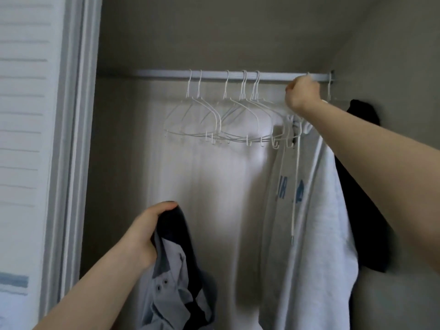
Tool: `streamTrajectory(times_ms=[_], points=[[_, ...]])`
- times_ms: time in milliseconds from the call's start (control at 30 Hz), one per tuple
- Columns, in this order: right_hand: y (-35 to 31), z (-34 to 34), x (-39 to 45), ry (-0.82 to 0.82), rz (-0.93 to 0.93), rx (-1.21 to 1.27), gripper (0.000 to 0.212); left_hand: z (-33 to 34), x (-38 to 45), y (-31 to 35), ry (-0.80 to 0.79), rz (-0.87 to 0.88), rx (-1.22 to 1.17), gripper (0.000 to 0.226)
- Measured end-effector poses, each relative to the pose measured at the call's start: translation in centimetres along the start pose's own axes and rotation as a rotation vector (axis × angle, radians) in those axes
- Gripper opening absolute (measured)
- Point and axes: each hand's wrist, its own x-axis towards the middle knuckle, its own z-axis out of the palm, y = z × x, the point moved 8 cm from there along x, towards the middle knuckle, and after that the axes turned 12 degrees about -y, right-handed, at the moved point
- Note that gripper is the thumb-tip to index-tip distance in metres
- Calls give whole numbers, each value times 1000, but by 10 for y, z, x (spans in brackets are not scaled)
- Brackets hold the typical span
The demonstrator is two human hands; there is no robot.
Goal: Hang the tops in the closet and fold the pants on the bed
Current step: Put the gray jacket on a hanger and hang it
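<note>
A round, pale closet rod (238,75) runs straight across the recess, and everything here sits in relation to it. The right hand (302,94) is raised to the rod near its right end, fingers curled tight around the thin wire hook of a hanger (308,75) that sits over the rod. From that hanger, below the rod, hangs a light grey hoodie (316,210) of soft, fleecy knit, with blue printed lettering on the chest and a long white drawstring (295,186) dangling straight down. Further right, past the hand and close to the side wall, a dark top (357,186) hangs limp from another hanger on the rod.

Left of the hand, a cluster of empty white wire hangers (214,120) hangs from the middle of the rod, their slim curved shoulders overlapping and small hooks at the lower corners.

Well below the rod and to the left, the left hand (147,234) grips a bunched shirt (176,277), thumb over the top of the cloth. The fabric is smooth, grey with dark navy panels, crumpled in folds, with two small buttons showing. A white louvred door (26,115) with horizontal slats stands at the far left.
</note>
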Motion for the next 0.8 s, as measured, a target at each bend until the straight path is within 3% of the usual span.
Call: streamTrajectory(times_ms=[233, 333, 467, 533, 667, 800], points=[[28, 53, 36, -312, 141, 116, 30, -4, 23, 15, -28, 15, 57, 35], [36, 66, 46, -360, 173, 179, 29, -8, 31, 19, -23, 15, 77, 34], [35, 66, 60, -307, 136, 313, 24, -13, 37, 17, 0, -27, 82, 36], [38, 60, 62, -220, 173, 415, 6, -14, 40, 15, 1, -33, 94, 35], [43, 41, 63, -71, 192, 506, 29, -13, 42, 14, 12, -15, 109, 33], [47, 33, 33, -73, 226, 602, 35, -10, 34, 15, 24, -2, 116, 36]])
